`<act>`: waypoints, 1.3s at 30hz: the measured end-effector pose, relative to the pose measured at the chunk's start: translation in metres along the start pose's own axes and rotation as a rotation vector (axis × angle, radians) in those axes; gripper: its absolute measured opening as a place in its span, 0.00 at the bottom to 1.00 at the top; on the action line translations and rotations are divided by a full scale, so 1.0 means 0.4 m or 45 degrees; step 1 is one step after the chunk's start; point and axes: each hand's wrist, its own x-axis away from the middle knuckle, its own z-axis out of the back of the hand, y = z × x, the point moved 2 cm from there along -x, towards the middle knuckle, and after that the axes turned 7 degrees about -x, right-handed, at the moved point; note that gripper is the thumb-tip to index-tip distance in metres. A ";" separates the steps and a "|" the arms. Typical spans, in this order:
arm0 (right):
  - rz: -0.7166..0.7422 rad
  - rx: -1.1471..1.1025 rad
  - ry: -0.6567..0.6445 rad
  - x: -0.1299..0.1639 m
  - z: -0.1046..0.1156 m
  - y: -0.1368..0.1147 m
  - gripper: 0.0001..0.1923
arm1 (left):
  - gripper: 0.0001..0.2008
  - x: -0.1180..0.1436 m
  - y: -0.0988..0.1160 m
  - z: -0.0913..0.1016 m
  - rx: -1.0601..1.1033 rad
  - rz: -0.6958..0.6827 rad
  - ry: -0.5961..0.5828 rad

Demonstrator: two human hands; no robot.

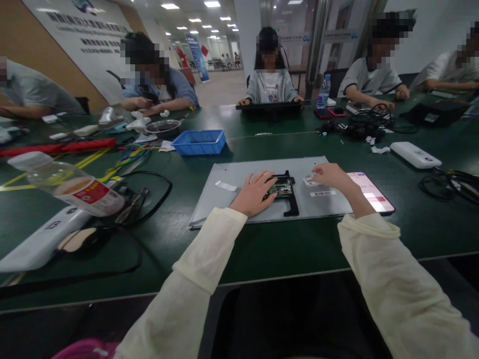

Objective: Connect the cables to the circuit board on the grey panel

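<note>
- Evidently slack rather than clenched, the left hand (254,193) spreads its fingers over the left part of the circuit board (283,188) and black bracket (292,207), perhaps steadying them.
- At about two o'clock from the board, the right hand (331,175) curls its fingertips together by a white label (310,182); whether they pinch anything, I cannot tell.
- Beneath both, the grey panel (307,205) lies flat on the green table (284,249), likely centred so either hand reaches it.
- Toward three o'clock, a phone (372,193) rests beside the panel, probably for easy viewing.
- Toward eleven o'clock, a blue tray (199,147) sits apart, presumably leaving working room.
</note>
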 end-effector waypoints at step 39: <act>0.000 -1.129 -0.381 0.048 -0.038 -0.104 0.12 | 0.22 -0.011 -0.010 -0.021 0.114 -0.106 0.018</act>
